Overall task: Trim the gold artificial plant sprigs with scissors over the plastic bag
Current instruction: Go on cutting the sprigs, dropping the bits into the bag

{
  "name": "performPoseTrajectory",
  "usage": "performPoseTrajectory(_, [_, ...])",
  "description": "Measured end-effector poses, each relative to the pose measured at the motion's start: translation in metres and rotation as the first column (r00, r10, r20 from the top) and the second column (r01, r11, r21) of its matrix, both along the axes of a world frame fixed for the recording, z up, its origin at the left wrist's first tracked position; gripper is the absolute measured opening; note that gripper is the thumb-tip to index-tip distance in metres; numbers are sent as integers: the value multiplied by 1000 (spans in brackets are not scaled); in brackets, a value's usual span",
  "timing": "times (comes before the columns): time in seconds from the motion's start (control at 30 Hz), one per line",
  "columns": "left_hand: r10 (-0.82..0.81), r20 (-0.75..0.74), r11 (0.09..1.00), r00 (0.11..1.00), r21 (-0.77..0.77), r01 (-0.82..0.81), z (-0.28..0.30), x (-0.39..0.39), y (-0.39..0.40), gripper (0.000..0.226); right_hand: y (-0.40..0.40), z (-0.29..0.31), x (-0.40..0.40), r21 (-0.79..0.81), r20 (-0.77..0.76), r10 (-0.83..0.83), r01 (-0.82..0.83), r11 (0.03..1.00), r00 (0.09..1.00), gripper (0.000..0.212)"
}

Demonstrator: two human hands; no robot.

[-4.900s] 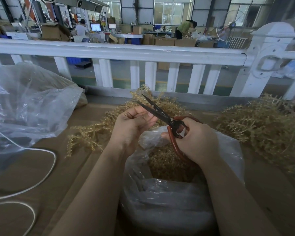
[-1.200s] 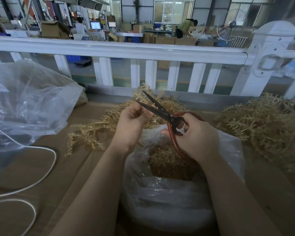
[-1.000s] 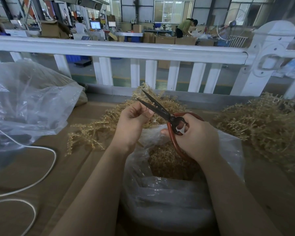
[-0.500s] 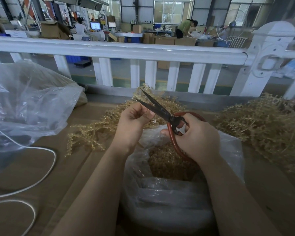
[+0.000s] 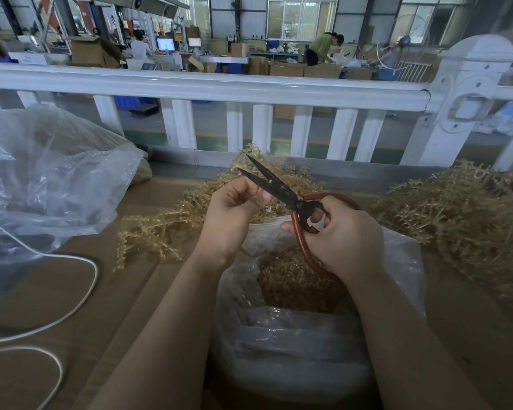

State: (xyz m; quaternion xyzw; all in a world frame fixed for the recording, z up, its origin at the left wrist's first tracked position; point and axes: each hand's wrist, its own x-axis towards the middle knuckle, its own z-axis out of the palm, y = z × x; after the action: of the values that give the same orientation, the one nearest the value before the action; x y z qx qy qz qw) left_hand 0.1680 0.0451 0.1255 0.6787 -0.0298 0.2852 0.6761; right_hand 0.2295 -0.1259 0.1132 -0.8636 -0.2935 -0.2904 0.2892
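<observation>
My right hand point(image 5: 342, 236) grips the red handles of the dark-bladed scissors point(image 5: 274, 186). The blades stand slightly apart and point up-left. My left hand point(image 5: 234, 210) is curled just under the lower blade and pinches a small gold sprig piece, which the fingers mostly hide. Both hands hover over the open clear plastic bag point(image 5: 288, 350), which holds gold trimmings point(image 5: 293, 284). A loose heap of gold sprigs point(image 5: 160, 229) lies behind my left hand. A bigger heap of gold sprigs point(image 5: 456, 216) sits at the right.
A large crumpled clear bag point(image 5: 48, 173) fills the left of the brown table point(image 5: 71, 306). A white cable point(image 5: 83, 288) loops across the table beside it. A white railing point(image 5: 219, 88) runs along the far edge, with a workshop and people beyond.
Almost nothing differs. Both hands sit a touch higher than several seconds ago, and the scissor blades stay parted at the left fingertips.
</observation>
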Motion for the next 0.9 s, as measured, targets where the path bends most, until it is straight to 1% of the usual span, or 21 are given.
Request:
performPoseTrajectory(0.13, [-22, 9, 999, 1000, -25, 23, -1, 2, 1, 12, -1, -1, 0, 38, 5, 25, -25, 999, 1000, 60])
performPoseTrajectory(0.27, [-55, -32, 996, 998, -69, 53, -2, 1, 1, 8, 0, -1, 2, -7, -49, 21, -22, 1000, 999, 68])
performPoseTrajectory(0.33, [-42, -86, 994, 995, -100, 34, -3, 2, 1, 8, 0, -1, 2, 13, -48, 54, -53, 999, 997, 59])
performPoseTrajectory(0.37, [-37, -115, 996, 993, -90, 27, -4, 2, 1, 10, 1, -1, 2, 17, -40, 68, -68, 998, 997, 52])
performPoseTrajectory(0.43, [-40, -172, 999, 984, -16, 38, -6, 3, 0, 16, 2, -2, 1, 17, -42, 83, -82, 996, 996, 39])
performPoseTrajectory(0.5, [-48, -218, 997, 975, 42, 58, -7, 3, -1, 14, 4, -2, 1, 54, -102, 112, -107, 993, 988, 31])
performPoseTrajectory(0.57, [-51, -241, 996, 969, 54, 66, -7, 3, -2, 7, 4, -1, 3, 96, -207, 143, -125, 987, 968, 24])
performPoseTrajectory(0.67, [-54, -254, 996, 966, 58, 70, -7, 3, -4, 6, 4, 0, 6, 193, -352, 208, -147, 970, 913, 19])
performPoseTrajectory(0.73, [-62, -266, 995, 962, 60, 81, -6, 3, -5, 8, 5, 0, 6, 241, -379, 250, -166, 956, 891, 19])
performPoseTrajectory(0.8, [-64, -275, 995, 959, 54, 82, -5, 2, -4, 8, 6, 0, 5, 278, -398, 274, -170, 945, 875, 24])
performPoseTrajectory(0.9, [-68, -275, 997, 959, 0, 71, -4, 1, -3, 4, 6, 1, 5, 294, -410, 271, -155, 943, 871, 27])
